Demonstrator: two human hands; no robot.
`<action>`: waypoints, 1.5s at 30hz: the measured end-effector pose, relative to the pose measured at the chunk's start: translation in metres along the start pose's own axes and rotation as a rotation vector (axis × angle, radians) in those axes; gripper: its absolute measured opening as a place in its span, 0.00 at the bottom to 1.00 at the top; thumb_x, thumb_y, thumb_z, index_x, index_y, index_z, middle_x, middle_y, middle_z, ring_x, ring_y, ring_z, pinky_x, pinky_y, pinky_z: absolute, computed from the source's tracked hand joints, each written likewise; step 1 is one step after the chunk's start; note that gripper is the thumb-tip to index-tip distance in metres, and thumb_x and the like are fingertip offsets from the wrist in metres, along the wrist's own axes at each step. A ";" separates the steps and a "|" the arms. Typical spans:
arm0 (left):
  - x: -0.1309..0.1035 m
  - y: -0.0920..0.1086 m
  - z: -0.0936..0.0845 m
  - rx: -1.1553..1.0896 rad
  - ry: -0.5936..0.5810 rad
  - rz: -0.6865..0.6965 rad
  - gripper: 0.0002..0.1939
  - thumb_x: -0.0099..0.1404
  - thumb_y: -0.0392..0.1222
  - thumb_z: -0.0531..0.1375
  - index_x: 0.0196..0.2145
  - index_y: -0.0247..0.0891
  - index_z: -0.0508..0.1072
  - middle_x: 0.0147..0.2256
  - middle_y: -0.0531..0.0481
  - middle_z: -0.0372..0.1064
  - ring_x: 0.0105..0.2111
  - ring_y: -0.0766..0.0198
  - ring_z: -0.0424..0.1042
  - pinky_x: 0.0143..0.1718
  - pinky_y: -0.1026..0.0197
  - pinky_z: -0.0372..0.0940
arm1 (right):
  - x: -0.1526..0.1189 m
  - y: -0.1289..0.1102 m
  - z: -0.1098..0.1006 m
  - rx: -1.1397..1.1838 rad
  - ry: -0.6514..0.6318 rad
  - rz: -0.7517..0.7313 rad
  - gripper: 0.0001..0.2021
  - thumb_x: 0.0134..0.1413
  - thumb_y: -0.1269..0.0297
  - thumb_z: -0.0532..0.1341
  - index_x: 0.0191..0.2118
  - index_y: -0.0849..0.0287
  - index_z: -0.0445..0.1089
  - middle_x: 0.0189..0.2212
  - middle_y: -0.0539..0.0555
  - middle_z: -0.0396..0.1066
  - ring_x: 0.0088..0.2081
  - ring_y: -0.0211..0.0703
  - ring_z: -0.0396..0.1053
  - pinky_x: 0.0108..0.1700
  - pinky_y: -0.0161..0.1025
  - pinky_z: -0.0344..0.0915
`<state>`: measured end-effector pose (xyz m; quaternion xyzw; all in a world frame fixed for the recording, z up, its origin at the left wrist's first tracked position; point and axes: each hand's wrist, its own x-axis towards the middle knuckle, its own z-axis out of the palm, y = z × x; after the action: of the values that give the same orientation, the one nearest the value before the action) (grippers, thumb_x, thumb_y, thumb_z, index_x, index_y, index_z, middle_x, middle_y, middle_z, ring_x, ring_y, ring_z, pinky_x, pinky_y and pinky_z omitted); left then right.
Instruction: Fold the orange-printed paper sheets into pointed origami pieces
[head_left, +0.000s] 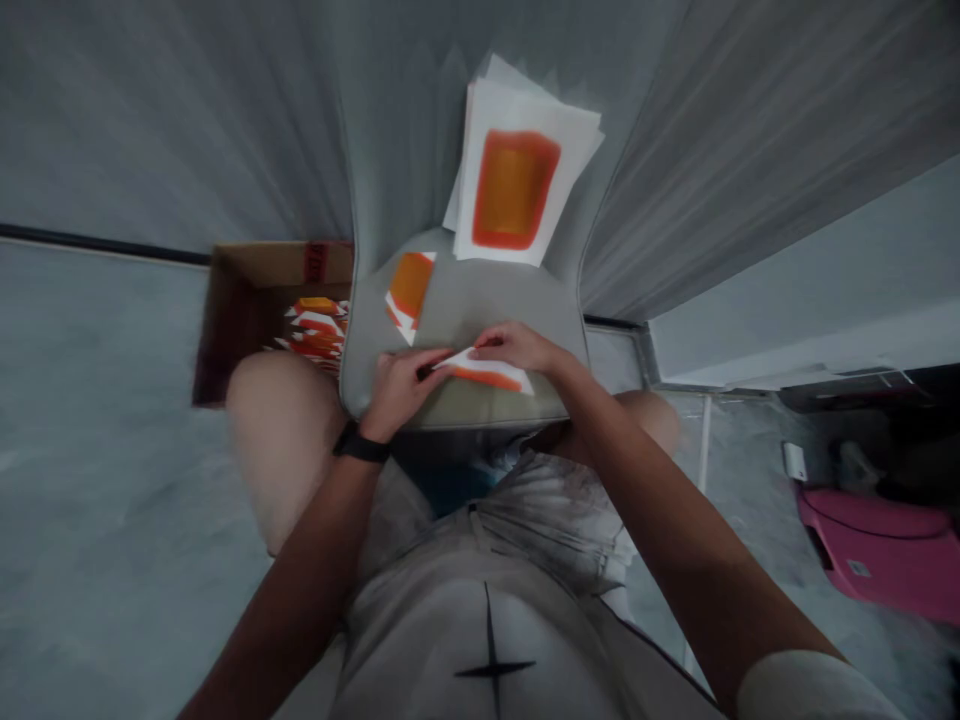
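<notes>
A partly folded white and orange paper (491, 374) lies on the grey chair seat (517, 300), near its front edge. My left hand (405, 388), with a black band on the wrist, pinches the paper's left end. My right hand (514, 347) has its fingers closed on the paper's upper edge. Beyond my left hand a folded orange and white piece (410, 290) rests on the seat. Farther back, a stack of white sheets with an orange print (517, 190) leans against the chair's backrest.
Left of the chair, a cardboard box (247, 266) holds several folded orange and white papers (319, 325). My knees flank the seat. Grey curtains hang behind it. A pink object (881, 550) and a small white item (794, 461) are on the floor at right.
</notes>
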<state>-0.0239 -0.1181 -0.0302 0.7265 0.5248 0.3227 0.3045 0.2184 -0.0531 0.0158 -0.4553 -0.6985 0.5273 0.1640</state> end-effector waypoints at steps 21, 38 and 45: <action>-0.013 0.014 0.010 -0.717 0.138 -0.254 0.34 0.66 0.66 0.63 0.59 0.38 0.74 0.47 0.41 0.80 0.41 0.55 0.79 0.36 0.59 0.71 | -0.041 -0.010 0.050 0.327 0.292 0.163 0.24 0.48 0.37 0.70 0.36 0.56 0.78 0.27 0.50 0.73 0.26 0.40 0.65 0.27 0.37 0.60; -0.031 0.038 0.038 -0.682 0.101 -0.251 0.23 0.67 0.62 0.64 0.30 0.37 0.79 0.27 0.53 0.70 0.29 0.64 0.67 0.31 0.63 0.62 | -0.063 0.021 0.106 0.429 0.620 0.134 0.26 0.51 0.34 0.65 0.42 0.53 0.71 0.35 0.55 0.76 0.35 0.46 0.72 0.35 0.41 0.70; -0.032 0.037 0.037 -0.849 0.117 -0.315 0.25 0.65 0.63 0.66 0.46 0.38 0.82 0.41 0.46 0.81 0.37 0.59 0.76 0.38 0.60 0.70 | -0.063 0.014 0.105 0.498 0.571 0.169 0.22 0.45 0.41 0.73 0.34 0.55 0.76 0.30 0.52 0.77 0.31 0.41 0.72 0.35 0.39 0.70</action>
<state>0.0185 -0.1623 -0.0286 0.4291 0.4665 0.4996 0.5905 0.1838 -0.1649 -0.0215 -0.5859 -0.4355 0.5444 0.4132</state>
